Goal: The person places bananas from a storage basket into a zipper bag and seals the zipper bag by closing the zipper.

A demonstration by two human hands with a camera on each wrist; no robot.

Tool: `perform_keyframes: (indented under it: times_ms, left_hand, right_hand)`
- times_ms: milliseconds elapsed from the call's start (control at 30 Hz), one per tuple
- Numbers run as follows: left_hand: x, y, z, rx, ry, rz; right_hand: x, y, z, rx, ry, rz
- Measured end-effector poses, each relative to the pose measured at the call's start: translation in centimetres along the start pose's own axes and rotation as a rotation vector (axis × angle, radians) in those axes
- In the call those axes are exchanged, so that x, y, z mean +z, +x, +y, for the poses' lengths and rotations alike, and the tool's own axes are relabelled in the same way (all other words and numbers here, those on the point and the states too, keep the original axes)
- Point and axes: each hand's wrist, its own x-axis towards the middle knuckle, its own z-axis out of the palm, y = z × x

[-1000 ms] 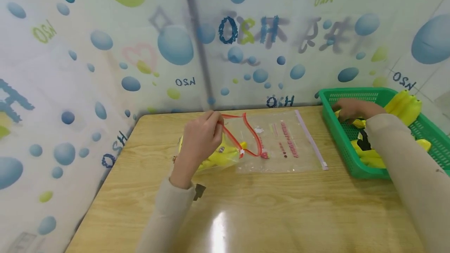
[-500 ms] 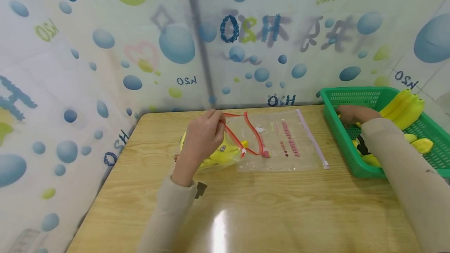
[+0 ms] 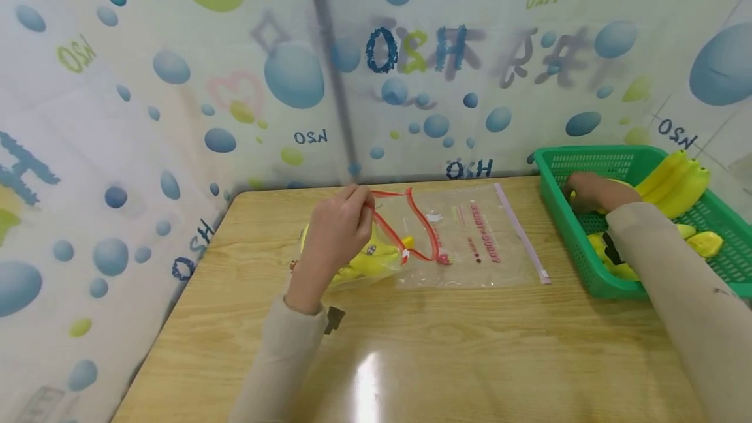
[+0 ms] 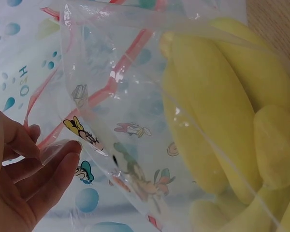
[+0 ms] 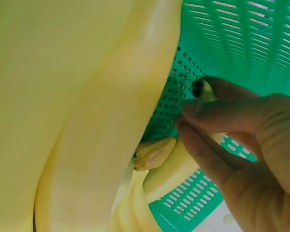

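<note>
Red-rimmed and clear, the bag (image 4: 140, 104) is lying at mid-frame, my left hand (image 3: 339, 227) pinching its edge; my right hand (image 3: 602, 192) is pinching a banana (image 5: 209, 93) in the basket (image 3: 565, 237), frame right. I'm worrying a slack left pinch could collapse the bag.

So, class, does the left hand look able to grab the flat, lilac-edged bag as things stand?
Probably not freely: the left hand is busy pinching the red-trimmed bag. The flat bag lies close by, though, largely uncovered.
</note>
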Motion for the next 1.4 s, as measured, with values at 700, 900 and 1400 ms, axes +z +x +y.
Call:
perform_keyframes:
  times_ms: [700, 900, 1400]
  left_hand:
    - [0.1, 0.0, 0.1, -0.013, -0.017, -0.012]
    - [0.2, 0.1, 0.1, -0.011, -0.013, -0.018]
    - [0.6, -0.1, 0.1, 0.007, -0.025, -0.01]
  right_hand:
    - [-3.3, -3.0, 1.3, 0.022, -0.102, 0.343]
    - [-3.8, -4.2, 1.8, 0.033, -0.117, 0.444]
    - [-6.3, -6.7, 0.7, 0.037, -0.102, 0.68]
